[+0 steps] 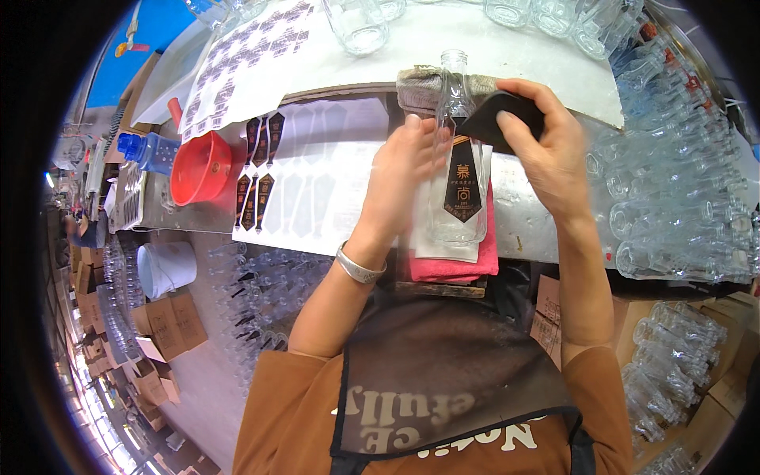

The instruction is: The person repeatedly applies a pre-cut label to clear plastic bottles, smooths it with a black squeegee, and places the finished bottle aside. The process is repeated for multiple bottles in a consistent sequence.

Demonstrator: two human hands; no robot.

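A clear glass bottle (437,214) lies in front of me, neck pointing away, on a folded white and pink cloth (455,269). A rolled grey towel (416,85) is under its neck end. On the bottle's upper face sits a black pointed label (464,186) with gold marks. My right hand (550,146) grips a flat black scraper-like piece (514,119) between thumb and fingers, its edge by the label's top end. My left hand (404,170) is at the bottle's left side, fingers stretched out and blurred; whether they touch the glass is unclear.
A sheet of black labels (305,170) lies left of the bottle, beside a red plastic scoop (201,168) and a blue container (150,150). Clear bottles (665,202) crowd the right side; several glasses (356,32) stand at the back. Cardboard boxes (170,324) are on the floor.
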